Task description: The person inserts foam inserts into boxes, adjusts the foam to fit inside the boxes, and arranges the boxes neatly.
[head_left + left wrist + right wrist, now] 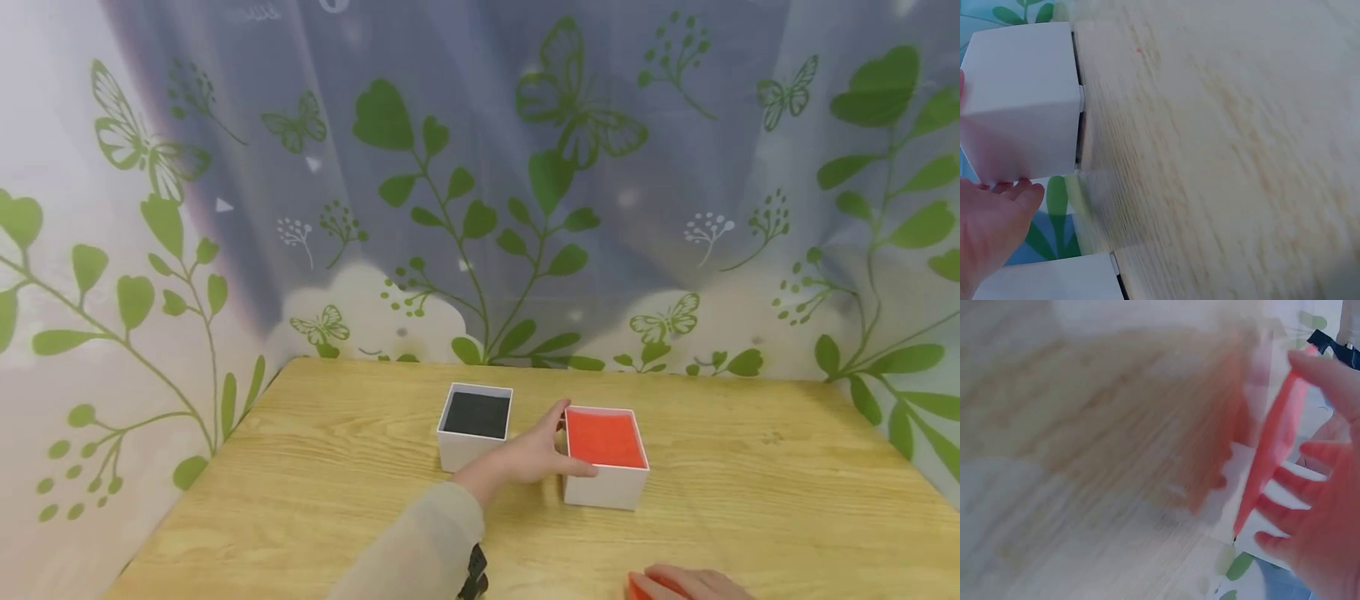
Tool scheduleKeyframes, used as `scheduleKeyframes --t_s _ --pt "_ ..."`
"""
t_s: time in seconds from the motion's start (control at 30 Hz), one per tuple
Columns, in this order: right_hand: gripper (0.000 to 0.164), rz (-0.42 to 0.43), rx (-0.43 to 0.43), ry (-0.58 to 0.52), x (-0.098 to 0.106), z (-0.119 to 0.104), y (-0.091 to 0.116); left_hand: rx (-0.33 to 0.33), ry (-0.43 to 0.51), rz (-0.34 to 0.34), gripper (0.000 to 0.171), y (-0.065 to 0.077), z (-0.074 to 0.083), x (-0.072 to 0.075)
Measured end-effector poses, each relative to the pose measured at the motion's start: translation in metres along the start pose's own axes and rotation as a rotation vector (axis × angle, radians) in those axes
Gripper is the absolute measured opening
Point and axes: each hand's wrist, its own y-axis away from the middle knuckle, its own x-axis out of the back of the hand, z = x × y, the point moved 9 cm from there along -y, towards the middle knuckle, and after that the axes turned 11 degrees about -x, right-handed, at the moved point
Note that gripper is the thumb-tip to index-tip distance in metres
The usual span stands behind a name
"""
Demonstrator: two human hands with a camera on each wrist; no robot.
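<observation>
A white open-topped box (600, 492) with a flat bright red layer (606, 438) inside stands right of the table's middle. My left hand (528, 454) holds this box at its left side, the thumb along the front and the fingers toward the back corner. In the left wrist view, fingertips (1022, 187) touch the white wall. A second white box (459, 454), filled with something flat and black (477, 415), stands to its left. Near the front edge, my right hand (693, 581) holds a thin red piece (1275, 437) between thumb and fingers; its material is unclear.
Both boxes stand on a wood-grain table (750, 467). A curtain (487, 167) printed with green leaves and butterflies hangs behind and along the sides. A black strap (474, 571) shows below the left sleeve (427, 542).
</observation>
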Motion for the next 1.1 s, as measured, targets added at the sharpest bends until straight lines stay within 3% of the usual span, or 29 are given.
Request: scheduleKeyframes --t_s 0.07,0.17,0.3,0.43,0.5,0.6,0.67,0.93,1.1 --pt "0.066 -0.082 0.093 -0.03 -0.002 0.003 -0.007 0.002 0.009 -0.002 0.105 -0.001 -0.001 0.0" --pt "0.067 -0.124 0.208 -0.04 0.007 0.001 -0.013 -0.006 0.018 -0.004 0.104 -0.001 0.0 0.0" --pt "0.075 -0.16 0.212 -0.044 0.036 0.0 -0.021 -0.018 0.038 -0.003 0.102 -0.002 0.001 -0.001" --pt "0.085 -0.036 0.199 -0.028 0.08 -0.005 -0.028 -0.01 0.047 0.004 0.102 -0.001 0.0 -0.002" --pt "0.088 0.067 0.22 -0.012 0.1 -0.006 -0.032 -0.011 0.049 0.008 0.102 -0.001 0.0 -0.002" --pt "0.085 0.131 0.212 -0.007 0.117 -0.003 -0.041 -0.008 0.051 0.009 0.102 -0.001 -0.001 -0.001" --pt "0.084 0.138 0.21 -0.017 0.12 0.002 -0.048 -0.008 0.051 0.006 0.102 -0.001 -0.001 -0.002" --pt "0.079 0.029 0.153 -0.087 0.117 0.009 -0.078 -0.024 0.127 0.022 0.102 0.001 0.003 -0.003" --pt "0.081 -0.014 0.136 -0.103 0.115 0.008 -0.092 -0.02 0.123 0.016 0.102 0.0 0.003 -0.003"
